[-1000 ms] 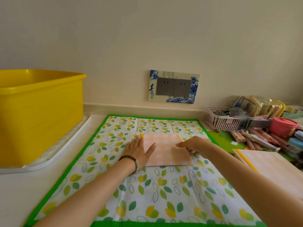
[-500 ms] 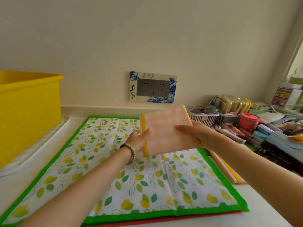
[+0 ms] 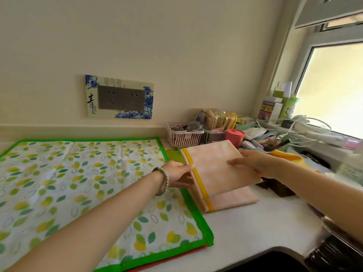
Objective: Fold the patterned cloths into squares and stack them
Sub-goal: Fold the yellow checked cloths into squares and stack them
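The leaf-patterned cloth (image 3: 78, 183), the largest of the pieces, lies spread flat on the white counter (image 3: 255, 228). Its green border runs just beside the spot where the stacking is happening, and it has not yet been folded.

Next in size is the lower peach cloth (image 3: 235, 201). It is already folded into a square and lies on the counter just right of that border.

Above it is the folded peach cloth (image 3: 212, 169) with yellow edging. Its far end is tilted up, while its near edge appears to touch the one below. The step in hand looks like stacking, with this square being set onto the first.

The right hand (image 3: 255, 163) holds the cloth's right side with fingers across the top face; the thumb is hidden. The left hand (image 3: 178, 176), with a bead bracelet (image 3: 164, 181) at the wrist, pinches the yellow-trimmed left edge.

The next move probably calls for lowering the far end and lining up the yellow edges and corners. Both hands should then let go without dragging the layers askew. After that the leaf cloth is likely next to fold.
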`<state>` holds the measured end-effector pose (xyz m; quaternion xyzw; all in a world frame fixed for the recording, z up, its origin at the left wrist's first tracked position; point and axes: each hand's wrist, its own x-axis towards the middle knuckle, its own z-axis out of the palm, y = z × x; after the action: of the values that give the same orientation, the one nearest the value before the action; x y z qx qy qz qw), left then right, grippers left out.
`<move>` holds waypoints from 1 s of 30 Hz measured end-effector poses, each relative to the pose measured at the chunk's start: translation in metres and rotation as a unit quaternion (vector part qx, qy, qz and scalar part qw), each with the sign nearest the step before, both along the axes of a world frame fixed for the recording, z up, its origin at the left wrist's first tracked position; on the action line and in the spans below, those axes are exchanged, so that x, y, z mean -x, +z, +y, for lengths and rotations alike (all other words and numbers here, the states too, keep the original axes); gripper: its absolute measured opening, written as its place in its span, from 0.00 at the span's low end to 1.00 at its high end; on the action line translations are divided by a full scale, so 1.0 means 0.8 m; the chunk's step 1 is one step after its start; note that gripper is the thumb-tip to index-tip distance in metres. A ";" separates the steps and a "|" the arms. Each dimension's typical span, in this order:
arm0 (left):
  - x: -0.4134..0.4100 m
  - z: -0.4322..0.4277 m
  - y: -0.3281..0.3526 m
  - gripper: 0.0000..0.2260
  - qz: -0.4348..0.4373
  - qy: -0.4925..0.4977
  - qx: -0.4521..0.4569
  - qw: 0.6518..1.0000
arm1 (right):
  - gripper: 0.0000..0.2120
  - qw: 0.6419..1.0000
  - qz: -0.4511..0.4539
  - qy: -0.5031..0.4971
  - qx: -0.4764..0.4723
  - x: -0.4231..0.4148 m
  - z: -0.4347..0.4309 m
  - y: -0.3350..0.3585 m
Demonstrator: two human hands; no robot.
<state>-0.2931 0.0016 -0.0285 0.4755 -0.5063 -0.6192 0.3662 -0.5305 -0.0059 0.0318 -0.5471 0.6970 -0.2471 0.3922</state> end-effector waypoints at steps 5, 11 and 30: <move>0.026 -0.007 -0.020 0.09 -0.084 -0.003 0.005 0.996 | 0.32 0.998 0.043 0.019 -0.037 0.030 -0.012 -0.030; 0.027 -0.011 -0.023 0.09 -0.157 -0.019 0.018 0.987 | 0.28 0.993 0.091 0.054 -0.045 0.035 -0.022 -0.053; -0.025 0.011 -0.020 0.15 -0.185 -0.009 0.125 0.975 | 0.32 0.953 0.254 0.138 0.093 0.008 -0.008 -0.031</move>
<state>-0.2734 0.0100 -0.0446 0.5275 -0.6428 -0.4562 0.3170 -0.5372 -0.0122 0.0073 -0.7167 0.6653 -0.1071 0.1798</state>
